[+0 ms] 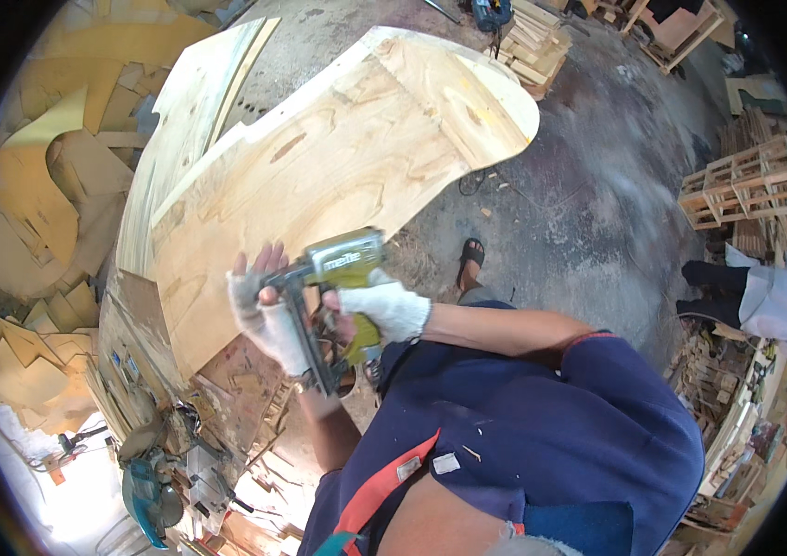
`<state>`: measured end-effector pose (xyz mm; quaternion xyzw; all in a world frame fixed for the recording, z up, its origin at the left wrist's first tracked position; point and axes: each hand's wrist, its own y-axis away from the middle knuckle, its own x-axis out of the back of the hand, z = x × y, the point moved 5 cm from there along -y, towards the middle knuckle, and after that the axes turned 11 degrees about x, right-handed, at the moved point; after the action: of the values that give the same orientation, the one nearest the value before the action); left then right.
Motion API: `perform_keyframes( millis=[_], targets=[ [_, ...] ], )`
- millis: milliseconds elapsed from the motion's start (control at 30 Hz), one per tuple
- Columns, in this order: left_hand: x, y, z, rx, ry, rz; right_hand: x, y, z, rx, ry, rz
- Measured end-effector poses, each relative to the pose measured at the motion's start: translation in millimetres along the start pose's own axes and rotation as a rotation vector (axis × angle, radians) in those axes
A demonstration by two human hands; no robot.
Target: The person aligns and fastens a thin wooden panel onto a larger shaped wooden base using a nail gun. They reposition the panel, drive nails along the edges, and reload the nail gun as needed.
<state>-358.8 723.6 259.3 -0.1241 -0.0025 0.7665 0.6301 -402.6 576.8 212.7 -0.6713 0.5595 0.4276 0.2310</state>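
Curved plywood panel (319, 176), pale and grainy with a rounded end, leans over the concrete floor (588, 204); olive-green nail gun (342, 278) sits at its lower edge. Right hand (384, 308), knit glove, fingers wrapped round the gun grip; left hand (259, 310), fingerless glove, fingers spread flat on the panel, partly hidden by the gun's magazine. Offcut piles left; slatted crates (746, 181) right; teal saw (148, 496) cut off below.

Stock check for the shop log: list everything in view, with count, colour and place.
curved plywood panel: one, pale wood, centre, edge under both hands
nail gun: one, olive green, centre
plywood offcuts: many, tan, left
slat crates: a few, pale, right
stacked slats: one pile, pale, top
power tool: one, teal, lower left
left hand: grey fingerless glove, against panel and gun
right hand: white glove, gripping gun
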Motion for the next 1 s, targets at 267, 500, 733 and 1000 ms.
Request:
perform_keyframes(
  millis=[267, 500, 733, 1000],
  targets=[
    [-188.5, -4.1, -193.3, -0.017, -1.077, -0.365, 145.8, 40.0, -234.3, 0.52, 0.913, 0.483],
    [-252.4, 1.2, -314.9, -0.194, -1.401, -0.61, 252.7, 111.9, -330.1, 0.48, 1.246, 0.688],
    [-251.5, -17.7, -338.3, -0.276, -1.492, -0.562, 302.9, 139.8, -280.1, 0.432, 1.056, 1.009],
    [-273.1, -78.2, -316.2, -0.221, -1.341, -0.462, 279.1, 93.2, -273.1, 0.282, 1.002, 1.0]
  ],
)
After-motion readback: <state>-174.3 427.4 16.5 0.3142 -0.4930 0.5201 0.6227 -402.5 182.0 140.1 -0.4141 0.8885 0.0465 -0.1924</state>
